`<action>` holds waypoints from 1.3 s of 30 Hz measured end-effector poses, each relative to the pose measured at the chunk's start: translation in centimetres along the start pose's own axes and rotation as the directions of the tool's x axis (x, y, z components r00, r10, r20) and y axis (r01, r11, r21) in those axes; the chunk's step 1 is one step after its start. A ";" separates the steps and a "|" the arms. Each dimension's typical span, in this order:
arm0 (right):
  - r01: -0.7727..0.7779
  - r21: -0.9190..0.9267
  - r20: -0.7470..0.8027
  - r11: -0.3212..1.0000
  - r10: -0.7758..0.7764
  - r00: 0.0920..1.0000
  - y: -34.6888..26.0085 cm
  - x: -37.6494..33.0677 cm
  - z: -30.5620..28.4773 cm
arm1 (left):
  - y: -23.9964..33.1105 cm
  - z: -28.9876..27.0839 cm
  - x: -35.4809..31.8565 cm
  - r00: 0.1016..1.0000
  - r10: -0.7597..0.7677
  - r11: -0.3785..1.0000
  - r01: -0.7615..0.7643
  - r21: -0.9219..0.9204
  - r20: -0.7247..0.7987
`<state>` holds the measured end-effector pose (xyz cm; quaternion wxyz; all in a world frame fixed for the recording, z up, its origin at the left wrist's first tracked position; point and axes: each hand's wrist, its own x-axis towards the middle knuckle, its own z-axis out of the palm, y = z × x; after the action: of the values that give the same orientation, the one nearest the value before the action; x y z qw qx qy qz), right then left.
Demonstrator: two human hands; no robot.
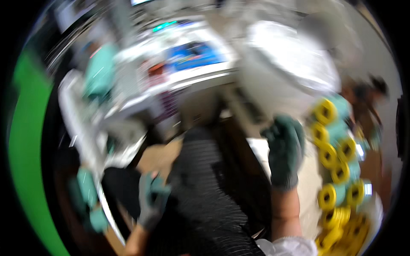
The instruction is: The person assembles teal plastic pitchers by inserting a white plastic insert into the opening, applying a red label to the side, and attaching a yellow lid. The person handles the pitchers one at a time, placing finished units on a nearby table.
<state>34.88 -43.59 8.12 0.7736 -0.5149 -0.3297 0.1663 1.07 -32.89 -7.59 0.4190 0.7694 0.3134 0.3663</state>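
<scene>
Motion smears much of the picture. My left hand point(152, 199), in a grey-and-green work glove, is low beside my dark-clothed lap. Its thumb and fingers are bent but apart, with nothing visible between them. My right hand point(285, 149), gloved the same way, is raised at right of centre. Its fingers curl inward, and their inner side is hidden. Nearest to it on the right lie several teal spools with yellow ends point(328, 155), in an uneven row. Neither hand touches a spool.
A large white bin point(273, 79) with a plastic liner is ahead. A white worktable point(200, 79) bears a blue tray point(194, 56) and small items. A teal roll point(101, 71) stands at left, near a white frame point(79, 115). Yellow spools point(341, 230) lie at lower right. A blurred person point(367, 100) is at far right.
</scene>
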 end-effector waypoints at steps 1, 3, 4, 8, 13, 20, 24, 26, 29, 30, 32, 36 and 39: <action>-0.069 0.125 0.077 0.990 0.059 0.995 0.0 -2.7 3.1 | -0.9 -0.8 0.2 0.997 0.069 0.991 -0.065 0.115 -0.028; 0.335 -0.189 0.457 0.923 -0.219 0.862 -2.3 -4.6 8.4 | -0.5 -3.6 0.9 0.962 0.233 0.909 -0.164 0.383 -0.142; 0.559 -0.198 0.621 0.806 -0.338 0.707 -3.5 -5.4 11.5 | -0.8 -5.4 0.7 0.937 0.286 0.853 -0.155 0.498 -0.199; 0.611 -0.356 0.811 0.707 -0.091 0.578 -8.4 -8.2 16.0 | -5.7 -11.1 -7.1 0.680 -0.406 0.846 0.533 0.031 -0.610; 0.984 -0.022 0.621 0.175 -0.770 0.150 -1.8 -4.9 24.1 | -18.7 -17.6 -14.7 0.374 -0.574 0.682 0.711 -0.172 -0.728; 0.517 -0.305 0.818 0.799 -0.058 0.572 7.4 -8.6 19.3 | -36.1 -30.4 -14.7 -0.306 -0.783 0.565 0.013 -0.825 -0.542; 0.460 -0.443 0.815 0.770 0.132 0.564 10.6 -11.0 17.9 | -42.8 -31.6 -16.9 -0.048 -0.891 0.452 -0.211 -0.867 -0.452; 0.395 -0.474 0.784 0.787 0.173 0.596 10.7 -11.5 17.6 | -42.6 -31.3 -17.5 0.036 -0.901 0.411 -0.252 -0.876 -0.433; 0.330 -0.444 0.788 0.833 0.188 0.587 11.2 -11.6 18.5 | -41.2 -30.8 -16.0 0.022 -0.889 0.448 -0.171 -0.878 -0.458; 0.318 -0.429 0.793 0.845 0.183 0.582 11.5 -11.9 18.7 | -39.4 -30.2 -14.5 -0.047 -0.865 0.502 -0.110 -0.858 -0.500; 0.292 -0.371 0.811 0.882 0.154 0.564 11.7 -12.2 19.4 | -32.5 -28.1 -12.3 -0.113 -0.744 0.663 -0.009 -0.748 -0.658; 0.216 -0.248 0.845 0.945 0.102 0.525 12.0 -12.7 19.7 | -12.9 -23.7 -8.2 0.238 0.022 0.869 0.476 0.137 -0.971; 0.327 -0.103 0.821 0.939 -0.105 0.560 11.6 -12.5 20.4 | -1.9 -21.4 -4.7 0.778 0.432 0.471 0.236 0.850 -0.456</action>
<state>12.90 -32.23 -1.48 0.4851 -0.4293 -0.7222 0.2424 -19.48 -26.78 -2.54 -0.1859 0.7232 0.5251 0.4083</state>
